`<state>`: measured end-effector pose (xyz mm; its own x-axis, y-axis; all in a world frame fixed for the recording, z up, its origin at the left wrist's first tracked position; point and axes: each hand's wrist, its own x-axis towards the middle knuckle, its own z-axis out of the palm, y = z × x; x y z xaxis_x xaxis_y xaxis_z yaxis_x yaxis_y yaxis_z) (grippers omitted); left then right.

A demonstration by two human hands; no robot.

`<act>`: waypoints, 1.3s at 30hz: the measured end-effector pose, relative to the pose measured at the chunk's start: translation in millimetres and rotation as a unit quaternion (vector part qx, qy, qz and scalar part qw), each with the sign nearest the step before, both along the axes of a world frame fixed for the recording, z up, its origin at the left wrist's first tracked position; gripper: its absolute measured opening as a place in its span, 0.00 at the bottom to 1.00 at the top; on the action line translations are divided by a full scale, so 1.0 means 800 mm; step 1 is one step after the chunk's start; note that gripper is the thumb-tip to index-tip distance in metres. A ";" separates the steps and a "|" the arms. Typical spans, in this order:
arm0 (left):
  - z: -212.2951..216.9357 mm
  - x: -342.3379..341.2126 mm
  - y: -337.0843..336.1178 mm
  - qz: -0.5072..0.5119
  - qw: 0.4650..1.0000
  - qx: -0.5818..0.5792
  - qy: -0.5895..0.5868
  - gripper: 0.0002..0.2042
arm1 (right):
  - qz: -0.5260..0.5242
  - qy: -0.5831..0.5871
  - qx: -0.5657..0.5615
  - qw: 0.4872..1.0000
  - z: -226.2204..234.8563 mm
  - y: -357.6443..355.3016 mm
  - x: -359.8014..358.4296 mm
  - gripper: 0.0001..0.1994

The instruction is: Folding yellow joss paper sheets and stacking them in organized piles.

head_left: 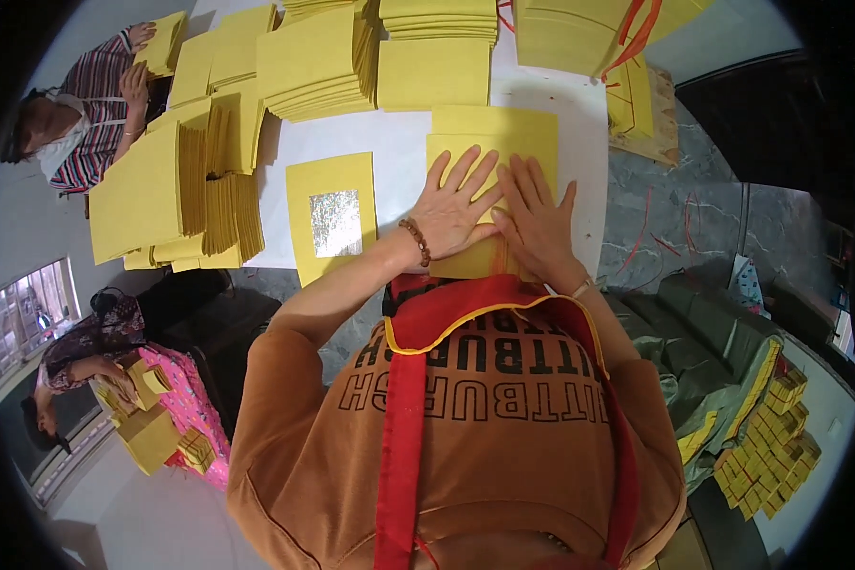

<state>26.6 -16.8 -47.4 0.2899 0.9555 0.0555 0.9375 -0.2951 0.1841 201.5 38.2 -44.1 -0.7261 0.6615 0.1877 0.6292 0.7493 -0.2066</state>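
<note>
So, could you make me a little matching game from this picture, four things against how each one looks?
1. Left hand
2. Rectangular patch
3. Bracelet
4. Apron

A. Red, with yellow trim
B. Flat on yellow material, fingers spread
C. Brown and beaded
D. Silvery, on a separate yellow piece

Pairs: 1-B, 2-D, 3-C, 4-A

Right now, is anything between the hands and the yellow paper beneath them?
Nothing visible is: the left hand and right hand rest on the yellow paper. The yellow piece with a silvery patch lies apart, to its left.
</note>
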 end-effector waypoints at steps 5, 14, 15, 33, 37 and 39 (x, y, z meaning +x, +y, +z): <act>0.006 -0.011 -0.001 -0.002 0.988 -0.001 -0.153 0.32 | -0.013 -0.022 -0.034 0.999 -0.007 -0.002 -0.005 0.29; 0.010 0.022 -0.001 -0.079 0.976 0.098 0.176 0.28 | 0.011 0.023 -0.169 0.985 -0.001 0.019 0.009 0.27; 0.011 0.024 0.000 -0.082 0.965 0.111 0.222 0.29 | 0.020 0.161 -0.308 0.937 -0.004 0.027 0.019 0.26; 0.003 -0.129 0.136 0.046 0.959 0.265 -0.087 0.29 | -0.183 0.500 -0.534 0.657 -0.037 0.019 0.038 0.23; -0.056 -0.144 0.142 0.048 0.984 0.169 -0.025 0.32 | -0.191 0.485 -0.524 0.673 -0.034 0.019 0.038 0.22; -0.058 -0.139 0.139 0.040 0.983 0.177 0.009 0.34 | -0.194 0.488 -0.523 0.671 -0.038 0.018 0.040 0.21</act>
<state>-84.6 94.5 -94.1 0.2186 0.8968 0.3847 0.9626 -0.2629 0.0659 233.3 52.6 -74.8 -0.3299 0.9057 -0.2661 -0.0836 -0.3089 -0.9474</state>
